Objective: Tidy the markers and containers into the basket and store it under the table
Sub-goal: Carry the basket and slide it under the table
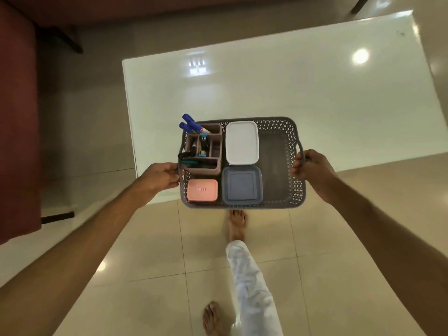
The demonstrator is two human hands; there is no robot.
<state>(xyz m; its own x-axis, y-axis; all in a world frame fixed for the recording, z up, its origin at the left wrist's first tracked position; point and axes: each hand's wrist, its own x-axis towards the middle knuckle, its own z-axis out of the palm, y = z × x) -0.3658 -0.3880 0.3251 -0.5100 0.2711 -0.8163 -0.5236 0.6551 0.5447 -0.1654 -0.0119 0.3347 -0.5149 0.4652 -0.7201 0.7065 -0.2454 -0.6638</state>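
A grey perforated basket (278,163) hangs in the air over the near edge of the white glossy table (291,88). My left hand (161,177) grips its left handle and my right hand (312,169) grips its right handle. Inside, at the back left, a brown organiser (214,151) holds two blue-capped markers (188,123) and small stationery. A white-lidded container (242,143) lies beside it. A pink container (202,189) and a blue-grey container (242,186) fill the front. The basket's right part holds nothing.
Beige floor tiles (150,251) spread below me, with my bare feet (237,225) and a white trouser leg (252,287) visible. A dark red sofa (17,122) stands at the left, close to the table's left edge.
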